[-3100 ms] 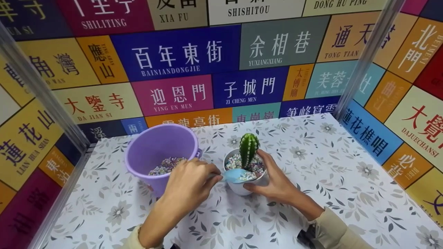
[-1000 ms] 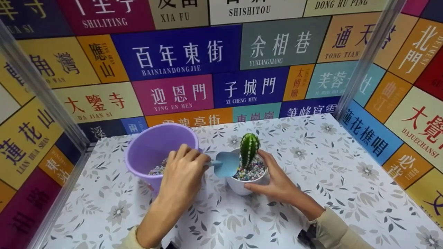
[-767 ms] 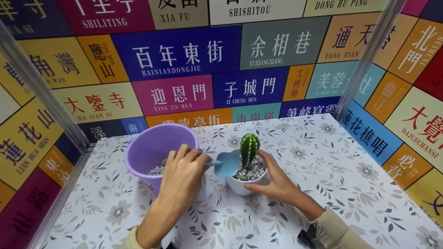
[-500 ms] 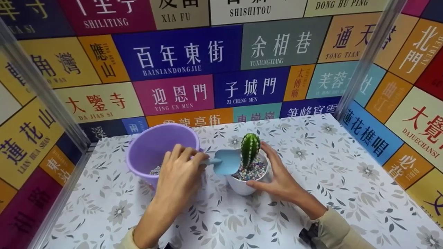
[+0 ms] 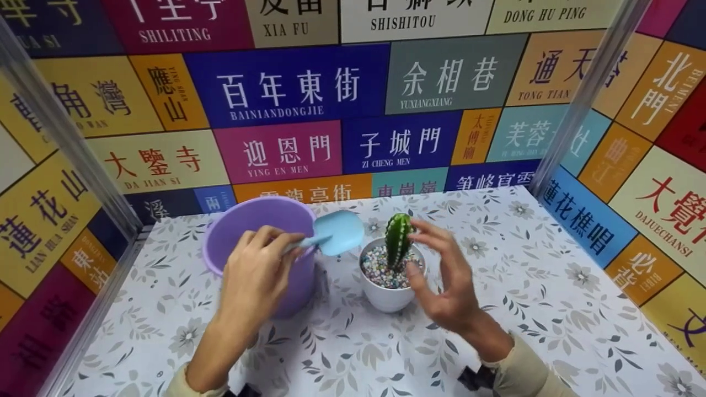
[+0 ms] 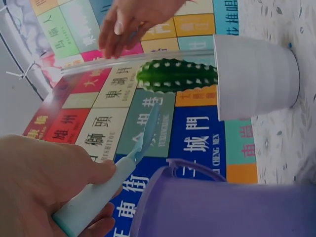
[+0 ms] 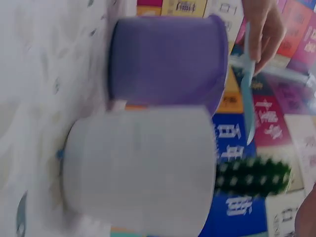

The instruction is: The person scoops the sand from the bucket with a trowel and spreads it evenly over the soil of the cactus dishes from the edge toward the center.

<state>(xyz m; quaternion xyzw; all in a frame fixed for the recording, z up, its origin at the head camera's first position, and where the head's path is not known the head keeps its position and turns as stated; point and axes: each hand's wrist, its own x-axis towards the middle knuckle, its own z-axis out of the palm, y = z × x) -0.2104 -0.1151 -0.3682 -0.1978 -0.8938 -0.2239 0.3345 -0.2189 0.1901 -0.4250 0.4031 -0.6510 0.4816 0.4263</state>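
Note:
A small light-blue shovel [image 5: 341, 231] is gripped by its handle in my left hand [image 5: 256, 270], near the rim of the purple bucket [image 5: 298, 281]. Its blade looks bare and points toward the cactus. In the left wrist view, the pale handle [image 6: 94, 197] lies between thumb and curled fingers. The green cactus [image 5: 397, 240] stands upright in a white pot [image 5: 389, 300], ringed by multicoloured pebbles [image 5: 380, 264]. My right hand [image 5: 449, 281] hovers beside the cactus, fingers spread and curved, gripping nothing. The bucket's contents are hidden behind my left hand.
Bucket and pot stand side by side on a table with a floral cloth [image 5: 496, 286]. Panels printed with colourful place-name signs [image 5: 287, 82] enclose the back and both sides. Metal posts [image 5: 584, 99] rise at the corners.
Pebbles on the shovel were tipped into the pot. Since then my left hand has carried the shovel left and up, away from it. My right hand has let go of the pot and risen.

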